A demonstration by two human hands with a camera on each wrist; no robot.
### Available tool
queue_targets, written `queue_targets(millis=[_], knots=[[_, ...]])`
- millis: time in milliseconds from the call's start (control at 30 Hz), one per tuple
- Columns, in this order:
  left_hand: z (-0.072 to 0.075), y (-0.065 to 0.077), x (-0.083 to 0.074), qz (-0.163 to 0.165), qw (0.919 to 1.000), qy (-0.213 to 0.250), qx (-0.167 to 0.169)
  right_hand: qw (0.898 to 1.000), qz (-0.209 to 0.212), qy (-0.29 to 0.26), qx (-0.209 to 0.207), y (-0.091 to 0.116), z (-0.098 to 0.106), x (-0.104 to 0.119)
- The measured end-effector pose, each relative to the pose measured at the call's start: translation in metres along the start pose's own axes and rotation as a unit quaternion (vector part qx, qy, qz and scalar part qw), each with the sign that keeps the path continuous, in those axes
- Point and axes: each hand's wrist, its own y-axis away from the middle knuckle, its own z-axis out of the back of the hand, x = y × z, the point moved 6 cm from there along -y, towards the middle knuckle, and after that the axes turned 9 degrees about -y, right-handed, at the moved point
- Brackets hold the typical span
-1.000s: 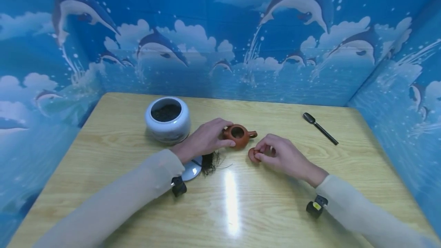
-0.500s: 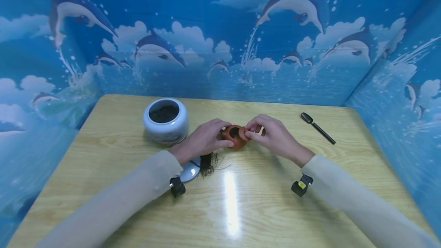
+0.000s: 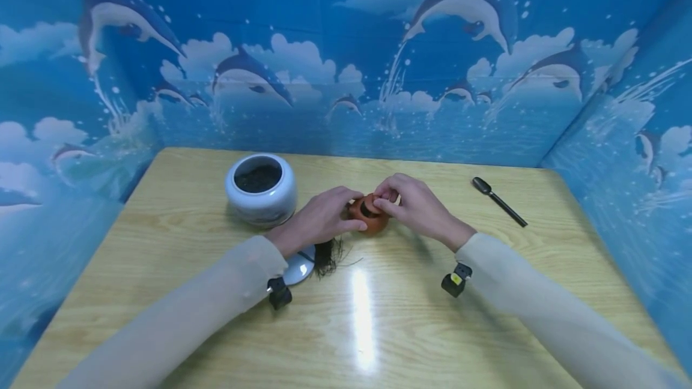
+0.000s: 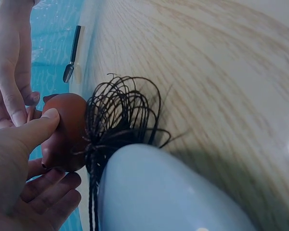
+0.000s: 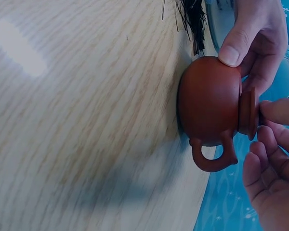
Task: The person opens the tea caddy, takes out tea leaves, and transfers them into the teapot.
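A small reddish-brown clay teapot [image 3: 373,226] stands on the table, its looped handle to the right in the head view. My left hand [image 3: 323,216] holds it from the spout side, thumb [image 5: 229,54] pressed on the body near the top in the right wrist view. The teapot's lid [image 5: 251,113] is pinched by its knob between the thumb and fingers of my right hand [image 3: 417,206]. It sits tilted over the mouth, and a dark crescent of the opening shows in the head view. The spout is mostly hidden by my left hand.
A pale porcelain jar [image 3: 270,204] with dark contents stands left of the teapot. A glossy pale-blue lid [image 3: 298,269] with a black tassel [image 3: 325,258] lies partly under my left forearm. Far right lies a black spoon [image 3: 500,202]. Dolphin-printed curtains [image 3: 335,125] enclose the table.
My right hand has carried the teapot's lid from the table beside the teapot up and left onto its mouth. My left hand keeps its hold on the teapot.
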Motion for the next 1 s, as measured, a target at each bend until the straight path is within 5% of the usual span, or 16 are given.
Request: queue_targets(millis=[600, 1000], knots=[[-0.002, 0.0, 0.0, -0.005, 1.0, 0.004, 0.006, 0.999, -0.003, 0.022, 0.038, -0.005, -0.013, 0.0], [0.01, 0.005, 0.005, 0.003, 0.9996, 0.024, 0.014, 1.0, 0.008, 0.003, 0.009, -0.007, -0.009, 0.002]])
